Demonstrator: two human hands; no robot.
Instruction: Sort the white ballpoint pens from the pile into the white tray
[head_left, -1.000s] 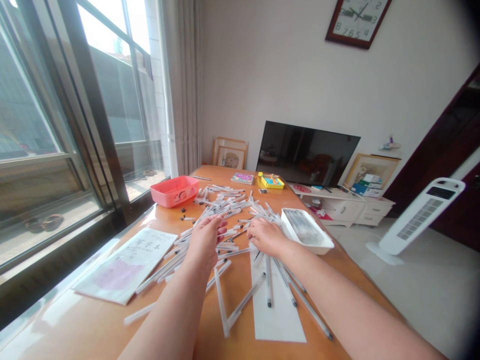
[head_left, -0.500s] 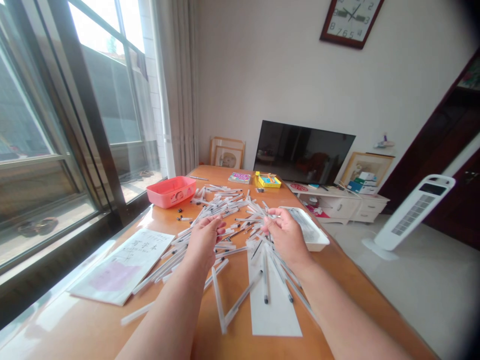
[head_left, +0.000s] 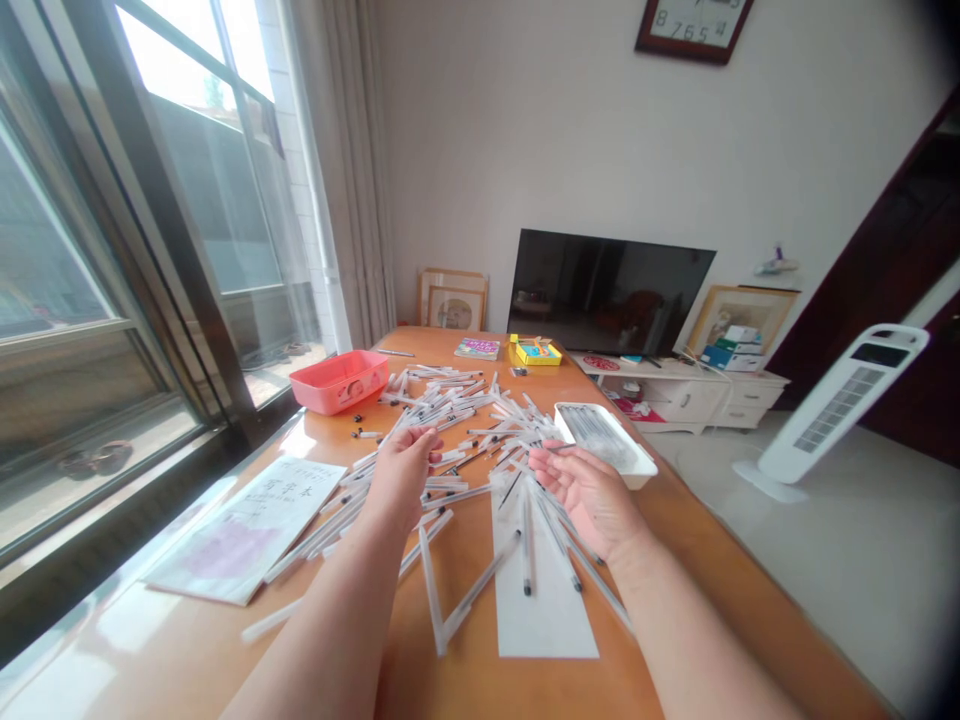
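Many clear pen barrels (head_left: pixel 442 405) and pens with black ends lie scattered over the table. My left hand (head_left: pixel 405 465) hovers above the heap, its fingers pinched together; what they hold, if anything, is hidden. On the right, my right hand (head_left: pixel 589 490) has its thumb and forefinger closed on a thin dark pen (head_left: pixel 559 446), while the other fingers are loosely curled. Just beyond that hand stands a white tray (head_left: pixel 641 465) containing several pens. Below it lies a white paper strip (head_left: pixel 544 630), with a few pens across its upper part.
A red plastic basket (head_left: pixel 322 390) stands at the left, with small black caps (head_left: pixel 357 419) near it. A writing booklet (head_left: pixel 247 530) lies at the front left. At the far end are a purple booklet (head_left: pixel 478 348) and a yellow box (head_left: pixel 551 358).
My right hand has turned and opened its lower fingers, with the thin pen now showing between thumb and forefinger. My left hand stays pinched, shifted slightly. The camera view has tilted a little downward.
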